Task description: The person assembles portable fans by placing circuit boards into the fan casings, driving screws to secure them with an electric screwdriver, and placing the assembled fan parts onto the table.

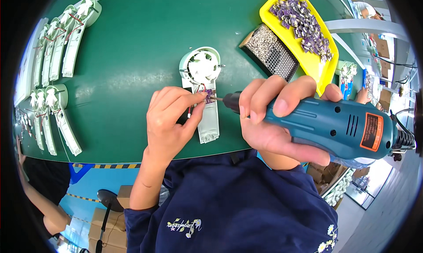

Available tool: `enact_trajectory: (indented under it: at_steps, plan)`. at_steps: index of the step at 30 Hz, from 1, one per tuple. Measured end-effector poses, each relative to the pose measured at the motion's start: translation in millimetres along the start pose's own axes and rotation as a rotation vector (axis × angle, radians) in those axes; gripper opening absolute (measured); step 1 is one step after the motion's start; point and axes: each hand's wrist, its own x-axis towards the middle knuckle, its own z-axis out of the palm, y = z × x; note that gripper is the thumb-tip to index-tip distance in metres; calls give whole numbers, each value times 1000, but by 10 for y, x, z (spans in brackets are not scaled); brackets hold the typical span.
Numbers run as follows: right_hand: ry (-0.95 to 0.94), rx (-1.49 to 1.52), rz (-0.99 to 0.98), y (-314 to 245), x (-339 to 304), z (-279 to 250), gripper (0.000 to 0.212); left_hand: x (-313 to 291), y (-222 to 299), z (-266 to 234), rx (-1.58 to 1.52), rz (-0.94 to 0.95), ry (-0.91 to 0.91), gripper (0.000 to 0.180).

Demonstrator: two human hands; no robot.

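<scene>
A pale green handheld fan half [209, 121] lies on the green table in front of me, its round head with white blades [202, 67] pointing away. In its handle sits a small purple circuit board [209, 96], with thin red and black wires beside it. My left hand [172, 114] pinches at the board's left edge, thumb and forefinger together. Wrapped round a teal electric screwdriver [326, 123], my right hand [282, 116] holds it nearly level. Its bit [219, 99] reaches to the board's right side; whether a screw is at the tip I cannot tell.
A yellow tray [324, 77] of purple circuit boards stands at the far right, beside a black perforated box [282, 61] of small screws. Several similar fan halves [70, 55] stand in rows at the left. Another person's arm [42, 200] shows at the lower left.
</scene>
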Motion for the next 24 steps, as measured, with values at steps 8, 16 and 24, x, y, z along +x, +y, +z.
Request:
enact_trajectory:
  at_steps: [8, 16, 24]
  plan:
    - [-19, -97, -83, 36, 32, 100, 92, 19, 14, 56, -17, 15, 18, 22]
    - [-165, -196, -111, 109, 1, 252, 83, -43, -42, 24, -35, 19, 37, 21]
    - [41, -180, -216, 192, 61, 273, 85, 110, -36, 18, -55, 47, 34, 16]
